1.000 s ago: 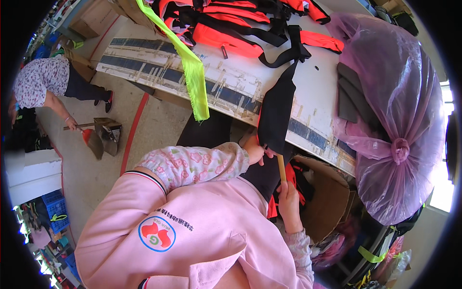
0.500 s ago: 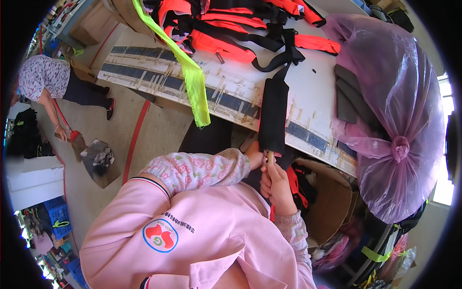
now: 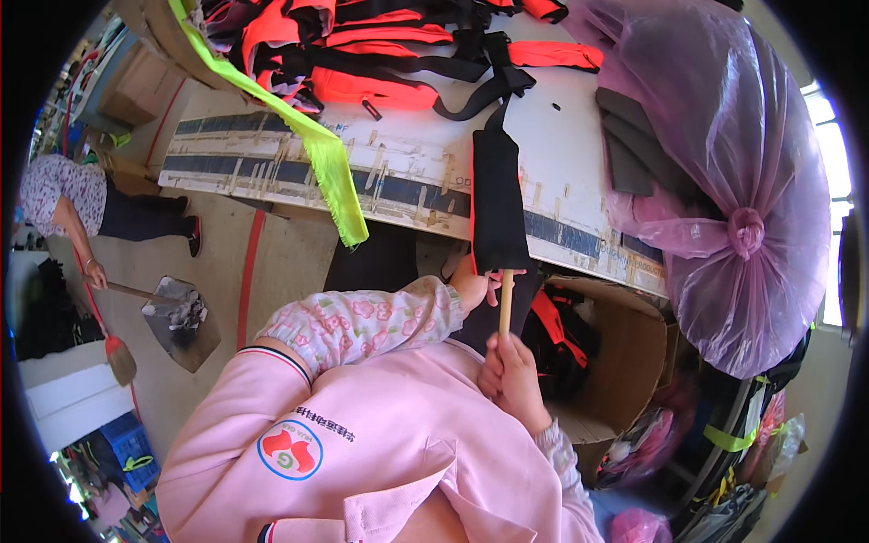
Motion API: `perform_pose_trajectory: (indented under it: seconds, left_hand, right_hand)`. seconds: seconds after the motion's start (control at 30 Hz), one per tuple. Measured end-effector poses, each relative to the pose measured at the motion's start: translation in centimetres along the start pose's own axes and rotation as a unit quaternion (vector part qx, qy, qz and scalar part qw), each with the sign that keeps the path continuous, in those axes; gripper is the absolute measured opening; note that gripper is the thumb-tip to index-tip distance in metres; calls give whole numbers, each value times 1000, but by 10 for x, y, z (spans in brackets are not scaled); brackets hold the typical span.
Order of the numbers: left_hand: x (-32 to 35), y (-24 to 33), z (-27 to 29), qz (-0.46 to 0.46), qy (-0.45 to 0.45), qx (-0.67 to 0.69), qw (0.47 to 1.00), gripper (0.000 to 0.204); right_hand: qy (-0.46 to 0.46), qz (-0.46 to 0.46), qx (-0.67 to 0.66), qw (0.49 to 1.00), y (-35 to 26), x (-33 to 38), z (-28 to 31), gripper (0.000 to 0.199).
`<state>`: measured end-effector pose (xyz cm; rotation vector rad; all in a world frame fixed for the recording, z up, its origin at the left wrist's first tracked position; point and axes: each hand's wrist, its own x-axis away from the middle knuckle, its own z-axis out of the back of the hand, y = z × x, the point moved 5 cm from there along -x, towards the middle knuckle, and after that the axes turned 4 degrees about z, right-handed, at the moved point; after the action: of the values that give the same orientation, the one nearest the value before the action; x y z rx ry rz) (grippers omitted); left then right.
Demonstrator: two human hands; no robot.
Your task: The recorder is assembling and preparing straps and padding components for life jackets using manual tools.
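A black fabric sleeve with orange edging hangs over the table's near edge, joined at its far end to black webbing and a buckle. My left hand grips its lower end from behind, and the fabric hides part of the fingers. From that open end a pale wooden stick sticks out toward me. My right hand is closed around the stick's near part, a little apart from the sleeve. How far the stick reaches inside is hidden.
Orange and black strapped pieces are heaped on the white table. A yellow-green strip droops over its edge. At right are a knotted pink plastic bag and a cardboard box. A person at left holds a broom and dustpan.
My right hand has moved away from the sleeve toward me, and more of the stick shows. The view has shifted slightly. At left, the person's broom and dustpan have moved apart.
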<state>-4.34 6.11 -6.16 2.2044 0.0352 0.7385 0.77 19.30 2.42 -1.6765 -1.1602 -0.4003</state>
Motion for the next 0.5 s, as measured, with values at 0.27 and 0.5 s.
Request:
perform_pose_trajectory:
  seconds: [0.27,0.5]
  left_hand:
    - [1,5,8,73,-24,-112,991,31]
    - [-3,-2,14,-15,-7,-43,999,32]
  right_hand:
    - [18,73,4,997,-1,-70,-16,25]
    - [36,117,91,988,12,-53,-6,24]
